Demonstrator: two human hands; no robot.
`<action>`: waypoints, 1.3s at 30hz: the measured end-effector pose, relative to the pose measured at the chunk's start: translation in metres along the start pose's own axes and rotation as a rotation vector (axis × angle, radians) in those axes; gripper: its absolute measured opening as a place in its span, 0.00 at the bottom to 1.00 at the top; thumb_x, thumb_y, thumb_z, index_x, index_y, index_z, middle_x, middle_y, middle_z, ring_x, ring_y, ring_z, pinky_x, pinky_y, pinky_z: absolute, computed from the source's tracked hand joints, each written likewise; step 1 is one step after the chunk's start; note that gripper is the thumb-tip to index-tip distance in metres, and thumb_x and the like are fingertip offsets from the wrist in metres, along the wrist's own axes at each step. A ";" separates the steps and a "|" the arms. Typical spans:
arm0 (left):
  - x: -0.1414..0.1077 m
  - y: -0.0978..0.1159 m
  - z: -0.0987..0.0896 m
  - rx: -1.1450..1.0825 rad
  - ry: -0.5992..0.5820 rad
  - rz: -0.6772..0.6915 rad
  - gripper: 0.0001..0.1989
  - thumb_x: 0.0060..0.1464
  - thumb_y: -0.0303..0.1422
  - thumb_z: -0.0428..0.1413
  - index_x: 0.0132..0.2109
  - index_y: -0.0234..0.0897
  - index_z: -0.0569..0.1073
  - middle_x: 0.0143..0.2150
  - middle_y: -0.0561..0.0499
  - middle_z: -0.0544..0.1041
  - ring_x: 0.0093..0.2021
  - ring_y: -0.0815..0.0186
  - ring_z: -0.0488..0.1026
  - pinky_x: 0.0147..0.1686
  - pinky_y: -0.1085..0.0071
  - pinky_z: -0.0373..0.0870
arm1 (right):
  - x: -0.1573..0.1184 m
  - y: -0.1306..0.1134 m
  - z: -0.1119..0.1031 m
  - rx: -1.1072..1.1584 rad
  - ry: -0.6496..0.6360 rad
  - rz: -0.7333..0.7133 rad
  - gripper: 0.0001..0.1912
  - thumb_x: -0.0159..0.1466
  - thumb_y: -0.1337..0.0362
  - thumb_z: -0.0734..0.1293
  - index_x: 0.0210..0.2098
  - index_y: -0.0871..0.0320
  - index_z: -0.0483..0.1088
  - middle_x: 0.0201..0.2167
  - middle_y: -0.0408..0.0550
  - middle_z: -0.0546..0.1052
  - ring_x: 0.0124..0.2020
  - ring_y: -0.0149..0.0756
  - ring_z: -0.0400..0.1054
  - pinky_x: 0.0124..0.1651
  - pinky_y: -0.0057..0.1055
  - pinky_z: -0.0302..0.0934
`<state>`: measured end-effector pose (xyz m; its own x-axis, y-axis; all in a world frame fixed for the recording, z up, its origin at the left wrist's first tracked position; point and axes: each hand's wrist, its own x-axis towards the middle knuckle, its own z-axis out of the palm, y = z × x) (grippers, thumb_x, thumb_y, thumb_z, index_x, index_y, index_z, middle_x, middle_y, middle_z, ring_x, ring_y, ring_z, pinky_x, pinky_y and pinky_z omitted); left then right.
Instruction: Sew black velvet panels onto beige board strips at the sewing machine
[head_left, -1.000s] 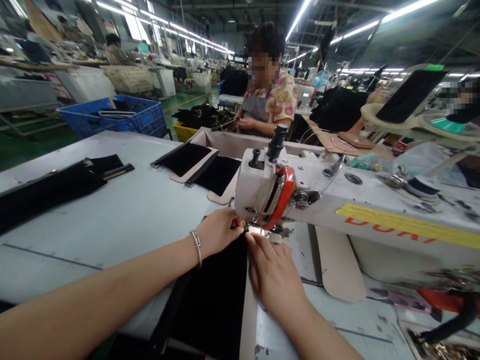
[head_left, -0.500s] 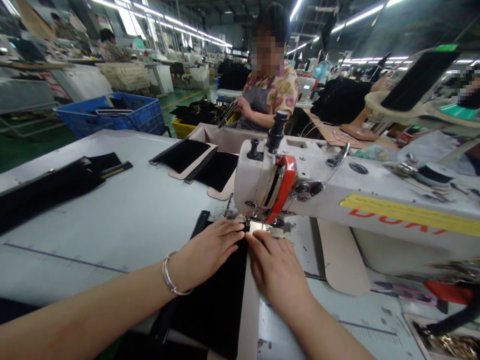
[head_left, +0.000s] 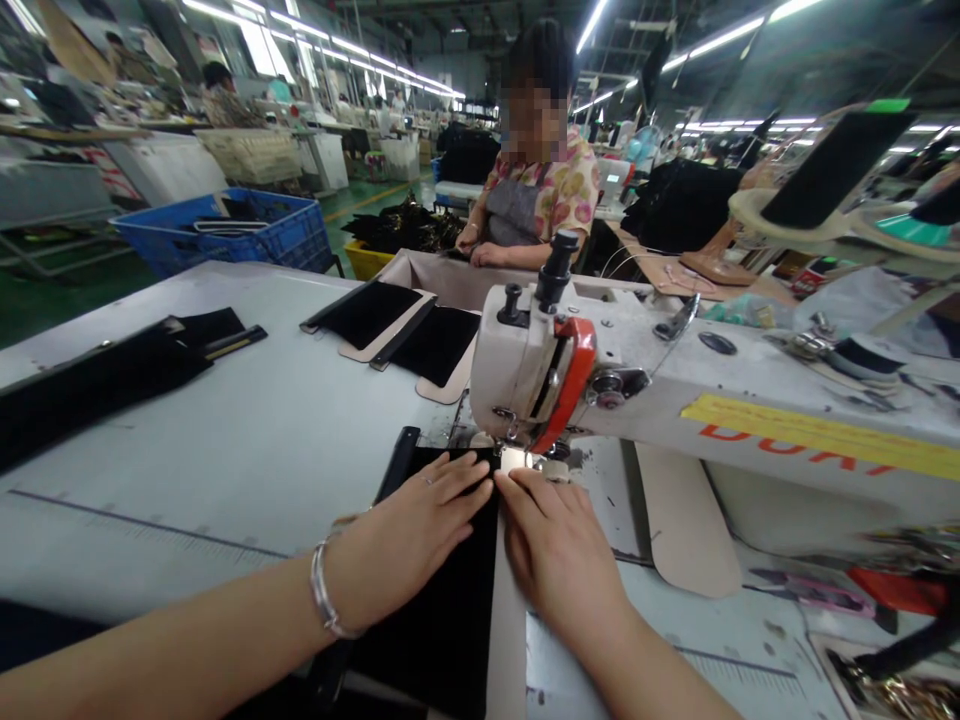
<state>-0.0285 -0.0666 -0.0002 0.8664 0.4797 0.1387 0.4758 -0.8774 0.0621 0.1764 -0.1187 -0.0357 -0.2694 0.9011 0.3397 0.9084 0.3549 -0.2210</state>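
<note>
One bare left hand [head_left: 409, 535] lies flat, ungripping, on black rectangular fabric [head_left: 446, 640]; bare right hand [head_left: 562, 540], grip untellable, at three o'clock; white sewing machine [head_left: 506, 355] at one o'clock.

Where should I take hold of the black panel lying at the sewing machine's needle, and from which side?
Probably by the far end of the dark strip along the left edge of the black panel, coming from the left. That end is uncovered, juts slightly past the panel, and sits away from the sewing machine needle area, beside the panel's far right corner.
</note>
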 end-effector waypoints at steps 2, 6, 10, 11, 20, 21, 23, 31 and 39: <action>-0.014 0.012 -0.008 0.019 -0.050 0.072 0.23 0.65 0.30 0.50 0.65 0.34 0.63 0.66 0.45 0.66 0.69 0.56 0.57 0.70 0.53 0.50 | 0.000 0.001 0.002 -0.009 0.007 -0.001 0.24 0.68 0.69 0.59 0.63 0.59 0.62 0.54 0.54 0.71 0.52 0.49 0.62 0.55 0.48 0.58; -0.031 0.029 -0.017 0.087 -0.097 0.178 0.25 0.60 0.32 0.56 0.63 0.33 0.67 0.63 0.48 0.70 0.66 0.55 0.62 0.70 0.58 0.51 | 0.000 0.001 0.004 -0.020 0.004 0.013 0.23 0.69 0.68 0.59 0.64 0.58 0.62 0.54 0.54 0.71 0.52 0.49 0.62 0.54 0.48 0.58; -0.029 0.027 -0.016 0.105 -0.060 0.171 0.23 0.61 0.34 0.56 0.61 0.32 0.70 0.62 0.47 0.71 0.65 0.54 0.63 0.67 0.58 0.56 | 0.002 0.001 0.003 -0.019 -0.006 0.012 0.23 0.69 0.68 0.58 0.64 0.59 0.61 0.55 0.53 0.71 0.52 0.48 0.62 0.54 0.47 0.58; -0.028 0.026 -0.016 0.105 -0.051 0.170 0.22 0.62 0.34 0.55 0.61 0.32 0.70 0.62 0.47 0.71 0.64 0.54 0.64 0.66 0.58 0.57 | 0.002 0.001 0.003 -0.017 -0.006 0.010 0.23 0.69 0.69 0.59 0.63 0.59 0.61 0.55 0.53 0.71 0.52 0.48 0.62 0.54 0.47 0.58; -0.033 0.023 -0.021 -0.126 -0.026 0.204 0.18 0.62 0.29 0.52 0.58 0.36 0.73 0.57 0.48 0.75 0.62 0.61 0.66 0.68 0.63 0.58 | 0.003 0.000 0.000 -0.017 -0.005 0.011 0.25 0.67 0.71 0.59 0.63 0.58 0.61 0.55 0.52 0.70 0.51 0.47 0.62 0.53 0.46 0.58; -0.034 0.020 -0.017 -0.160 -0.023 0.201 0.19 0.61 0.29 0.52 0.58 0.36 0.73 0.58 0.48 0.74 0.63 0.61 0.65 0.68 0.64 0.57 | 0.004 0.000 0.000 -0.018 -0.005 0.012 0.25 0.67 0.71 0.59 0.63 0.58 0.61 0.56 0.52 0.70 0.51 0.47 0.62 0.52 0.46 0.58; -0.034 0.014 -0.008 -0.218 -0.030 0.195 0.20 0.61 0.28 0.52 0.59 0.35 0.71 0.61 0.47 0.71 0.65 0.62 0.63 0.69 0.64 0.55 | 0.004 0.000 0.000 -0.020 -0.007 0.012 0.25 0.67 0.70 0.58 0.63 0.58 0.61 0.56 0.52 0.70 0.51 0.47 0.62 0.52 0.46 0.57; -0.024 -0.002 0.004 -0.276 0.024 0.147 0.17 0.63 0.23 0.48 0.56 0.35 0.72 0.61 0.47 0.71 0.65 0.66 0.63 0.68 0.68 0.57 | 0.002 0.001 0.002 -0.008 -0.006 0.012 0.25 0.68 0.71 0.58 0.63 0.58 0.61 0.56 0.51 0.70 0.51 0.47 0.62 0.52 0.45 0.57; -0.005 -0.017 0.005 -0.239 0.061 0.173 0.15 0.63 0.23 0.47 0.53 0.32 0.73 0.58 0.46 0.74 0.62 0.64 0.67 0.67 0.65 0.59 | 0.003 0.001 0.000 0.010 -0.018 0.010 0.25 0.68 0.70 0.59 0.64 0.58 0.61 0.57 0.52 0.69 0.52 0.48 0.62 0.52 0.45 0.57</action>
<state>-0.0404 -0.0543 -0.0070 0.9173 0.3275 0.2266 0.2664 -0.9275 0.2621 0.1761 -0.1158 -0.0349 -0.2666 0.9088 0.3209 0.9078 0.3486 -0.2333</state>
